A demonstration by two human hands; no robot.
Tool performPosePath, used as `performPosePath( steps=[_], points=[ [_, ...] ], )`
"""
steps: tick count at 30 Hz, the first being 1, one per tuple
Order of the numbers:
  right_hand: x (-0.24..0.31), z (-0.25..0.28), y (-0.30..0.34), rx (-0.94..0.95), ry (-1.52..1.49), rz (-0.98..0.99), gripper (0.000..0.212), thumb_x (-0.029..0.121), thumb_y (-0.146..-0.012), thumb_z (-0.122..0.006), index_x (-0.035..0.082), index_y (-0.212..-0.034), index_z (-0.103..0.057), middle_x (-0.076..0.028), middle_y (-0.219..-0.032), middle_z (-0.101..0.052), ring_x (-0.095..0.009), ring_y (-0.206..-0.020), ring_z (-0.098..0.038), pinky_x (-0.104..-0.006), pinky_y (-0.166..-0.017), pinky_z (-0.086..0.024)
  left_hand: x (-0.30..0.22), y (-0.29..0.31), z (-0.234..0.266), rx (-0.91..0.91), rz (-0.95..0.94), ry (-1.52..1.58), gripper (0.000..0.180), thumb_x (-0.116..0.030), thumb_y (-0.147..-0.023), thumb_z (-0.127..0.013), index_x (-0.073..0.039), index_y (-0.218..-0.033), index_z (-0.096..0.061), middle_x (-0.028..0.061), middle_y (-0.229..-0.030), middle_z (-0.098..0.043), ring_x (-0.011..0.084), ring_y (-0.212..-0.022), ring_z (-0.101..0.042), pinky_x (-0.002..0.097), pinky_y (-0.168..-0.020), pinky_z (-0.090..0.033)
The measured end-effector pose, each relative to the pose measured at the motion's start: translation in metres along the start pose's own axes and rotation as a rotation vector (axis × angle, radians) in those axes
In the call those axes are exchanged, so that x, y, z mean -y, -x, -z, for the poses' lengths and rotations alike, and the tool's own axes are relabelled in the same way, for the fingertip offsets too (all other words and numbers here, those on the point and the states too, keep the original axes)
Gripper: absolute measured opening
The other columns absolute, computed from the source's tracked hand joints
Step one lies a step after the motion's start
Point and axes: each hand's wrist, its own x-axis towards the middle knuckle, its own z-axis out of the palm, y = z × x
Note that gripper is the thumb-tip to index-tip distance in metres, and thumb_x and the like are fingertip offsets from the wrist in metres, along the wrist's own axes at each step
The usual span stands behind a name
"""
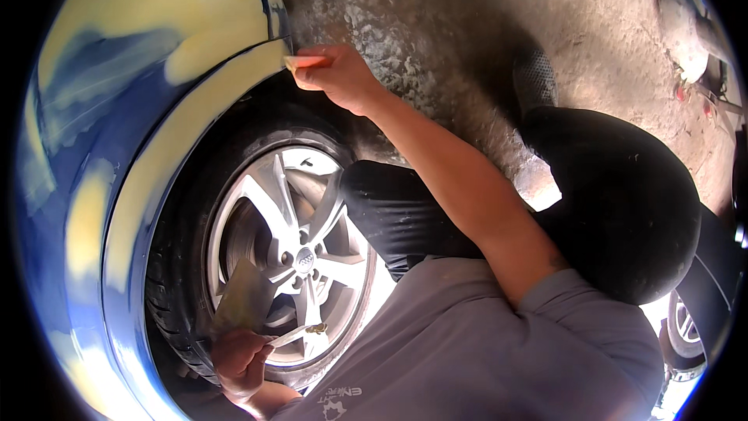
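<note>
My right hand (339, 78) is closed around a small flat orange spreader (308, 61). The spreader's pale edge meets the rim of the blue car's fender (136, 187), at the top of the wheel arch where yellowish filler covers the paint. Low in front of the wheel, my left hand (241, 362) grips a flat, dull greenish-brown plate (245, 296). A thin pale stick-like tool (288, 336) with a brown smear at its end juts from the same hand. Behind them is the silver alloy wheel (273, 187) with its black tire (175, 273).
More filler patches (89, 226) mark the blue body panel to the left. My bent knee (405, 210) in black trousers is close to the wheel. Stained concrete floor (460, 39) spreads at the upper right. Another car's wheel (686, 323) shows at the right edge.
</note>
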Motion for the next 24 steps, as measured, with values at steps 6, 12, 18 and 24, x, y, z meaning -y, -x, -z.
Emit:
performPosePath(
  steps=[6,12,18,24],
  points=[
    [0.009,0.0,-0.008,-0.073,-0.065,0.033,0.019,-0.004,-0.083,-0.06,-0.004,-0.101,-0.066,0.001,-0.068,-0.051,-0.007,-0.059,-0.042,-0.0241,-0.052,-0.032,0.003,0.002,-0.003,-0.01,0.0,-0.026,0.015,0.007,-0.062,-0.07,0.0,-0.074,-0.065,0.0124,-0.065,-0.061,0.0258,-0.057,-0.059,0.0337,-0.055,-0.046],
    [0.008,-0.008,-0.007,-0.019,-0.013,0.0,0.026,0.0,-0.084,-0.065,-0.006,-0.109,-0.065,-0.003,-0.083,-0.062,-0.008,-0.072,-0.053,-0.0241,-0.065,-0.044,-0.001,-0.004,-0.002,0.035,0.026,-0.067,0.015,0.005,-0.063,-0.071,0.0,-0.075,-0.065,0.0121,-0.066,-0.062,0.0271,-0.058,-0.061,0.0349,-0.056,-0.047],
    [-0.007,0.005,-0.005,0.038,0.038,0.02,0.028,0.001,-0.083,-0.067,-0.005,-0.111,-0.065,-0.008,-0.093,-0.066,-0.012,-0.082,-0.06,-0.0257,-0.077,-0.049,0.002,0.001,0.0,0.035,0.026,-0.1,0.015,0.005,-0.063,-0.071,0.0,-0.077,-0.066,0.0123,-0.067,-0.062,0.0274,-0.059,-0.061,0.0357,-0.057,-0.047],
    [0.013,0.0,-0.015,-0.009,-0.034,-0.029,0.03,-0.001,-0.083,-0.065,-0.006,-0.113,-0.064,-0.007,-0.088,-0.065,-0.011,-0.077,-0.057,-0.0265,-0.069,-0.048,0.004,-0.003,-0.004,0.015,-0.021,-0.117,0.015,0.002,-0.065,-0.072,-0.002,-0.079,-0.066,0.0092,-0.064,-0.06,0.0255,-0.054,-0.057,0.035,-0.052,-0.044]
  ],
)
